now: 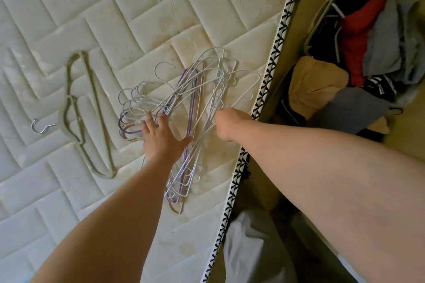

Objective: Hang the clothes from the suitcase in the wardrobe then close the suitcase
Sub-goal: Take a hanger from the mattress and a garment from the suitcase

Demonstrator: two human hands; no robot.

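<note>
A big bare white quilted mattress [96, 18] with a zigzag pattern fills most of the view. Its black-and-white edge [264, 99] runs down the right side. It makes a wide flat place to spread things out.

On the floor just beside the bed lies the open suitcase [326, 7]. It is full of mixed-up clothes [358, 53], red, grey, tan and black. None of them are on a hanger yet, so I think the job has only just begun.

Near the bed's edge sits a tangled pile of thin wire hangers [195, 103], mostly white, with a purple one and a tan one in it. Their long bars run from the top right down toward the person. Most of the hooks bunch together at the left side of the pile.

Well apart to the left lies one grey fuzzy hanger [89, 117]. It runs up and down the view, and its silver hook [38, 125] points left.

The left hand [158, 135] rests flat on the hook end of the pile with its fingers spread wide, not gripping. I think it holds the pile still. The right hand [226, 122] is curled closed at the white wires on the right side. Its fingers are hidden, so I cannot tell for sure that it has hold of one. It looks set to pull one hanger free.
</note>
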